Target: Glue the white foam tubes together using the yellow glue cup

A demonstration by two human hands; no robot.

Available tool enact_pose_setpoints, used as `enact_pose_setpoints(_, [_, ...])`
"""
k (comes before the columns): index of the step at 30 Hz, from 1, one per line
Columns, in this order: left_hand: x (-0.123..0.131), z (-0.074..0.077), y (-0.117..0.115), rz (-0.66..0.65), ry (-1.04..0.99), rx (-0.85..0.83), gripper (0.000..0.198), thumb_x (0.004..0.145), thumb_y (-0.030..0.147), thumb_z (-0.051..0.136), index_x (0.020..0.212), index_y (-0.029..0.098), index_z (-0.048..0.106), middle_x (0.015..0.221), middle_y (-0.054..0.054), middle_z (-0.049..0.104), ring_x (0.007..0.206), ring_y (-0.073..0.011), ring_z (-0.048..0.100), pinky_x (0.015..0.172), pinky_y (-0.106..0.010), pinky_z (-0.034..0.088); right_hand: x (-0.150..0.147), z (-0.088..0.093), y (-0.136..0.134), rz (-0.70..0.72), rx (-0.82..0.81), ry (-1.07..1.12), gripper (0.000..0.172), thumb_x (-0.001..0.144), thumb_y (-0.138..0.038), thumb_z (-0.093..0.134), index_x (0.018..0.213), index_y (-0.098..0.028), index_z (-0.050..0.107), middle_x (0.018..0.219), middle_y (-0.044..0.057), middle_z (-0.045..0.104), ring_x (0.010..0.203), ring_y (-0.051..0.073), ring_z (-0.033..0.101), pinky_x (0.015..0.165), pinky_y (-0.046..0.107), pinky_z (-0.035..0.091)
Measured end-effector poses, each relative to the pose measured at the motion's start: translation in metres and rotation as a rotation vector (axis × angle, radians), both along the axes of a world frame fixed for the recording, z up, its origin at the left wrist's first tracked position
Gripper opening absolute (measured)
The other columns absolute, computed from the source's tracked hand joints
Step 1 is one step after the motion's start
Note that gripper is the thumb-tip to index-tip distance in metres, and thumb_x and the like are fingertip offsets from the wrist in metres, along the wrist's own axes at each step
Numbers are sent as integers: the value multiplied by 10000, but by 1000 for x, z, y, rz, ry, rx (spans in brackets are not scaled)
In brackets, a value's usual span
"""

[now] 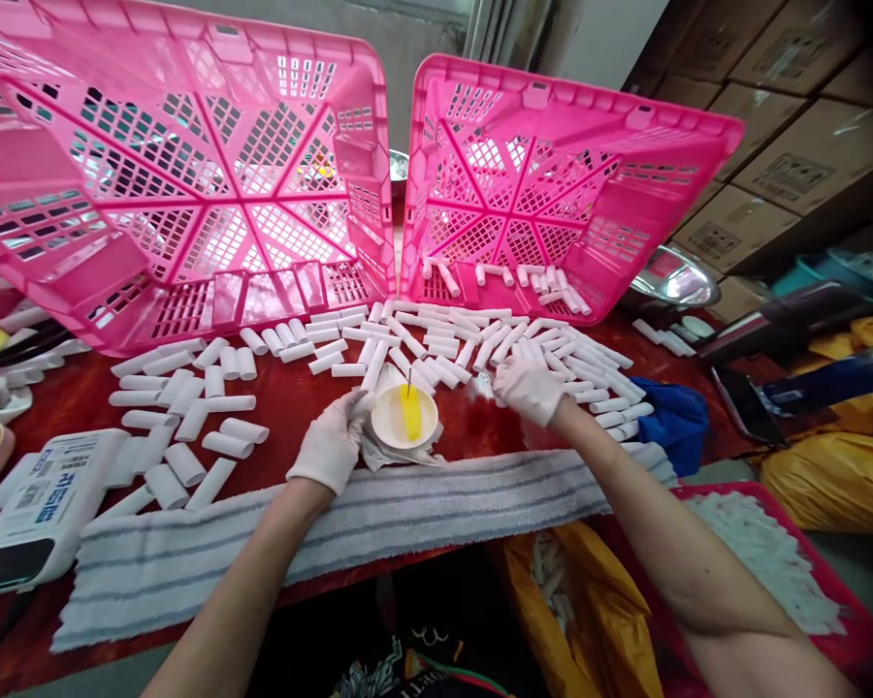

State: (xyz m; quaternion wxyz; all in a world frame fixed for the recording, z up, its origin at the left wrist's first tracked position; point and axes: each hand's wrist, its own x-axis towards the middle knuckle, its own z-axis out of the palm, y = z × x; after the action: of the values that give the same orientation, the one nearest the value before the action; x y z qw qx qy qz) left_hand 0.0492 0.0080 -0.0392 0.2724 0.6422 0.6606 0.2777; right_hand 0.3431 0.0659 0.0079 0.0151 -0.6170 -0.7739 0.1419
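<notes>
My left hand (331, 441), in a white glove, is closed beside the left rim of a small round bowl (385, 433). Its fingers hide what they hold, if anything. In the bowl lies a yellow piece (412, 415) with a thin dark stick standing up from it, and a crumpled white cloth (372, 458) is under the bowl. To the right, my gloved right hand (530, 390) has its fingers bent together at the near edge of many short white tubes (505, 344). What is between them cannot be made out. A shiny, clear patch (482, 386) shows just left of its fingertips.
Two pink plastic baskets (243, 201) (495, 199) lie tipped behind the tubes. A striped towel (262, 538) runs along the red table's (472, 422) front edge. At left sits a white device (58, 494); at right, a blue cloth (673, 424) and a pink tray (807, 553).
</notes>
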Motion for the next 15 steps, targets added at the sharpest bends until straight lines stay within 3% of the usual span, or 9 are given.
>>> enact_pose_setpoints(2, [1, 1, -1, 9, 32, 8, 428, 839, 348, 444, 1232, 191, 505, 1181, -71, 593, 1059, -205, 566, 954, -328, 418, -12, -1, -14, 15, -66, 213, 414, 896, -383, 336, 1183, -135, 501, 810, 93, 659, 678, 188, 611, 594, 323, 484])
enact_pose_setpoints(4, [3, 4, -2, 14, 75, 8, 418, 839, 352, 444, 1214, 182, 521, 1172, -77, 596, 1047, -217, 571, 941, -339, 427, -29, -6, -27, -3, -230, 652, 475, 894, -472, 311, 1203, -147, 470, 767, 60, 644, 587, 144, 590, 504, 270, 474])
enact_pose_setpoints(6, [3, 6, -3, 8, 98, 10, 409, 843, 355, 437, 1202, 179, 528, 1166, -80, 597, 1036, -222, 576, 932, -344, 433, -46, -11, -34, -66, -415, 1113, 510, 847, -538, 392, 1140, -137, 506, 646, 15, 594, 469, 108, 530, 412, 227, 424])
enact_pose_setpoints(8, [3, 6, -4, 2, 89, 17, 403, 844, 348, 438, 1200, 181, 526, 1161, -77, 600, 1032, -215, 578, 929, -336, 435, -59, -15, -37, -159, -505, 1356, 473, 791, -535, 500, 1035, -134, 557, 528, -33, 513, 381, 82, 455, 349, 201, 359])
enact_pose_setpoints(12, [0, 1, -4, -3, 36, 33, 397, 837, 337, 456, 1199, 189, 521, 1169, -67, 599, 1038, -202, 578, 929, -325, 436, -67, -18, -32, -267, -561, 1384, 412, 727, -437, 605, 1020, -150, 579, 605, -6, 585, 465, 108, 531, 430, 247, 453])
enact_pose_setpoints(15, [-1, -1, -3, -1, 26, 22, 393, 835, 333, 459, 1195, 190, 523, 1173, -65, 598, 1041, -205, 576, 935, -331, 433, -66, -28, -27, -169, -327, 1139, 395, 748, -405, 597, 1053, -154, 618, 786, 53, 661, 642, 146, 616, 618, 298, 514])
